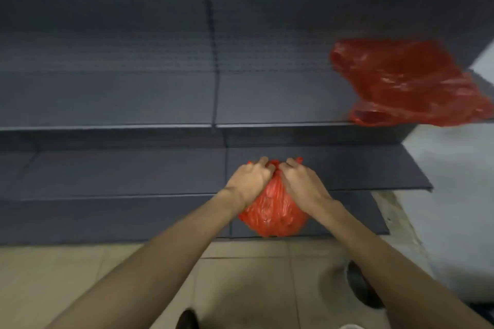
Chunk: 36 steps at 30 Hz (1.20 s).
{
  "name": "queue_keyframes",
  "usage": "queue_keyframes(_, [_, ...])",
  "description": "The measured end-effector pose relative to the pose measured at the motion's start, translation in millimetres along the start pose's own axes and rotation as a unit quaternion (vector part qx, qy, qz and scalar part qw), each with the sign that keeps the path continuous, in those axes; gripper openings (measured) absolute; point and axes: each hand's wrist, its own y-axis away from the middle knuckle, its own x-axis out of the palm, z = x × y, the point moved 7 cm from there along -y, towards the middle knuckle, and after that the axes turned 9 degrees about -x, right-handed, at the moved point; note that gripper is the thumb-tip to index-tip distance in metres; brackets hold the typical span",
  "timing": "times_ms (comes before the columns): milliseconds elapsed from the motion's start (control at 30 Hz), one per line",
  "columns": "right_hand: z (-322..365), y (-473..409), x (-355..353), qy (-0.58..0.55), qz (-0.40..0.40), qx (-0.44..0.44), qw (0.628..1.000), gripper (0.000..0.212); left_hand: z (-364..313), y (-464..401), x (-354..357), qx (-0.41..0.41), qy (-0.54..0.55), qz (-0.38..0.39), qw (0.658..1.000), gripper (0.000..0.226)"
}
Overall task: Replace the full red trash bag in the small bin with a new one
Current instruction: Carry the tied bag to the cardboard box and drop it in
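A full red trash bag (275, 215) hangs in front of the low dark shelves, bulging at the bottom. My left hand (250, 181) and my right hand (300, 180) are side by side at its gathered top, both closed on the plastic. A second red bag (406, 83), flat and crumpled, lies on the upper shelf at the right, with one corner over the shelf's front edge. The small bin is not in view.
Dark grey metal shelves (133, 99) fill the view in steps, the lowest one (347, 168) jutting out furthest. Beige floor tiles (254, 275) lie below. A white wall (454, 195) stands at the right. Dark shoe tips (361, 283) show near the bottom.
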Motion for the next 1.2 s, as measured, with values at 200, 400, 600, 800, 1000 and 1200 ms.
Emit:
queue_keyframes(200, [205.3, -97.6, 29.8, -0.042, 0.004, -0.177, 0.983, 0.014, 198.5, 127.6, -13.6, -0.157, 0.040, -0.061, 0.985, 0.024])
queue_keyframes(400, [443.3, -156.5, 69.6, -0.063, 0.020, -0.311, 0.948, 0.007, 377.2, 302.9, -28.4, -0.287, 0.071, -0.151, 0.943, 0.017])
queue_keyframes(600, [665.5, -176.0, 93.9, -0.099, 0.026, -0.410, 0.906, 0.008, 508.8, 478.2, -53.7, -0.375, 0.046, -0.211, 0.902, 0.023])
queue_keyframes(800, [843.1, -175.5, 98.1, -0.096, 0.004, -0.500, 0.861, 0.015, 599.4, 618.8, -77.4, -0.472, -0.001, -0.240, 0.848, 0.020])
queue_keyframes(1000, [991.7, -168.2, 116.6, -0.104, 0.015, -0.568, 0.817, 0.014, 668.9, 737.4, -81.8, -0.555, 0.000, -0.263, 0.789, 0.024])
queue_keyframes(1200, [1121.8, -178.4, 159.7, -0.097, 0.036, -0.621, 0.777, 0.014, 754.3, 833.5, -63.5, -0.601, -0.019, -0.238, 0.763, 0.027])
